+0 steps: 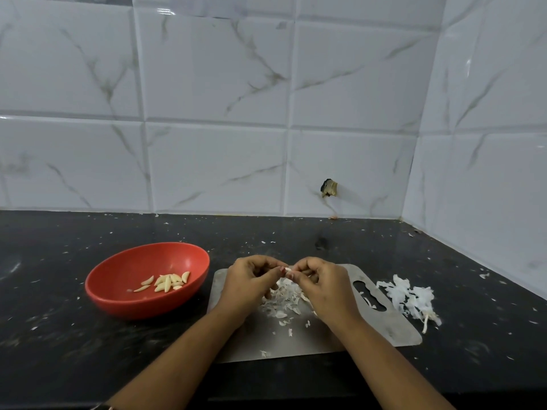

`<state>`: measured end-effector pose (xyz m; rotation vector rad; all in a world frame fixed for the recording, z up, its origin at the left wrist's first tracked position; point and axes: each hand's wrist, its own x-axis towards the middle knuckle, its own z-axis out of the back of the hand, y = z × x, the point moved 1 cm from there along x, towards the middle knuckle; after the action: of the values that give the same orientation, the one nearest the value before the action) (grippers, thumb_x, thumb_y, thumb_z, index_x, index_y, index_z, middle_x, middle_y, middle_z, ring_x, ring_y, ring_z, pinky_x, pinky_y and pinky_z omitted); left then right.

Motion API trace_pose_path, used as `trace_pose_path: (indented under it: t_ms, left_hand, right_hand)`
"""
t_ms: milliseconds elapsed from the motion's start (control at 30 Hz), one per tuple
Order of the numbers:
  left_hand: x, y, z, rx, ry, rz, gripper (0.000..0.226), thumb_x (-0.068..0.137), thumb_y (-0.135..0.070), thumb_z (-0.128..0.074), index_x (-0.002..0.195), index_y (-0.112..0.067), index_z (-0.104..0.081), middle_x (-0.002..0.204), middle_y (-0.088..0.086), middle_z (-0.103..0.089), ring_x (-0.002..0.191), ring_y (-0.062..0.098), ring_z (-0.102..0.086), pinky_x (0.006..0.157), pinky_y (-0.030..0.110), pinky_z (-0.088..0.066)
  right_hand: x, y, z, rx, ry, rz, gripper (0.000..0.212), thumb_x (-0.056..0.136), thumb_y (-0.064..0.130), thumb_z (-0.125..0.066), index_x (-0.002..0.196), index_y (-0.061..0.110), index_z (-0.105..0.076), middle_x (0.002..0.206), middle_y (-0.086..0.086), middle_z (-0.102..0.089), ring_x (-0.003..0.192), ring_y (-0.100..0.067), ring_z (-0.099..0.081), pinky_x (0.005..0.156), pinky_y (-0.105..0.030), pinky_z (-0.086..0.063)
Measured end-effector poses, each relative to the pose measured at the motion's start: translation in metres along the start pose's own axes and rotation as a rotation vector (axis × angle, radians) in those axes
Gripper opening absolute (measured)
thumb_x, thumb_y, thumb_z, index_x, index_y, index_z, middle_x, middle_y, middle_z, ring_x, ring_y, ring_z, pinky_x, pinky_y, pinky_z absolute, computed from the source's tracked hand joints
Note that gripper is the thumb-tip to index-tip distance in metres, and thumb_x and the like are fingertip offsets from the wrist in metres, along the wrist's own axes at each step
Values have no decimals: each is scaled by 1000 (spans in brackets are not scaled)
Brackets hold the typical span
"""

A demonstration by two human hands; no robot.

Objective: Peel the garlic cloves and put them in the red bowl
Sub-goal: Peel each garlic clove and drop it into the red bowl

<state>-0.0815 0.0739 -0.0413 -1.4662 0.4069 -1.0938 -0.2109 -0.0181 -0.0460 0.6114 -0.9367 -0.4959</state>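
Observation:
A garlic clove shows as a small white tip between my two hands, above the steel cutting board. My left hand and my right hand both pinch it with curled fingers; most of the clove is hidden by them. Under the hands lies a heap of papery garlic skins on the board. The red bowl stands to the left of the board and holds several peeled cloves.
A second pile of white garlic skins with a stalk lies on the black counter just right of the board. Small skin flakes are scattered over the counter. Tiled walls close off the back and the right side.

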Motion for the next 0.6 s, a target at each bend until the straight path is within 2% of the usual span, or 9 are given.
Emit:
trace_pose_path:
  t_ms: [167,233,300,400,500,600]
  left_hand:
    - [-2,-3,0,-52,10,32,5,83,-6,-70,86,-4,-74,70,12,-70,55,11,-59,47,20,-45]
    - [-2,-5,1,-56,4,36,4,82,-5,-72,84,-3,-74,67,12,-68,53,10,-58,46,19,-44]
    - [-3,-6,1,-64,8,44,4,81,-4,-72,83,-1,-73,65,13,-66,51,8,-57,45,17,-43]
    - [-2,-7,2,-68,34,55,4,82,-3,-71,80,0,-72,62,10,-64,50,7,-56,44,17,-42]
    - [-1,-7,3,-83,63,82,6,82,-2,-70,78,2,-69,61,8,-62,50,8,-56,44,18,-42]
    - [-1,-6,4,-93,79,97,8,83,-3,-70,76,-1,-68,59,5,-62,51,8,-56,44,18,-41]
  right_hand:
    - [-1,3,2,21,0,11,3,83,23,-74,83,20,-73,74,7,-71,68,-3,-66,62,-18,-54]
    - [-1,5,2,68,3,8,2,83,18,-74,83,16,-73,71,5,-71,62,-3,-65,59,-15,-51]
    - [-2,7,3,113,23,-1,3,83,15,-74,83,12,-73,65,3,-68,53,-4,-61,56,-15,-49]
    - [-4,9,4,153,52,4,2,82,12,-75,82,11,-73,57,6,-63,50,-6,-59,56,-17,-50]
    - [-4,11,5,190,69,5,7,81,11,-76,77,15,-72,59,0,-66,50,-9,-60,56,-21,-51]
    - [-4,11,4,201,72,4,9,81,7,-75,81,16,-73,63,-3,-68,50,-9,-61,58,-23,-54]
